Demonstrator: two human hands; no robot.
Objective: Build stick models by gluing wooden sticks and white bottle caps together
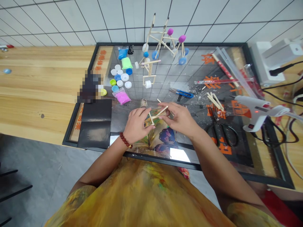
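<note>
My left hand (136,125), wearing a dark red bead bracelet, pinches one end of a small frame of thin wooden sticks (155,117) low over the glass-topped board. From the other side my right hand (181,119) grips the frame's sticks between thumb and fingers. Both hands are closed on the frame, and the fingers hide part of its joints. Beyond them stands a small stick model with a white cap wheel (148,84). A taller stick model (163,39) with pink balls and blue and white caps stands behind it.
Bottle caps (124,77) and a pink clay packet (122,96) lie left. To the right are blue snips (183,93), loose sticks (215,101), black scissors (228,134), and a corded white glue gun (253,110). A black folder (94,124) lies front left; a tiled wall rises behind.
</note>
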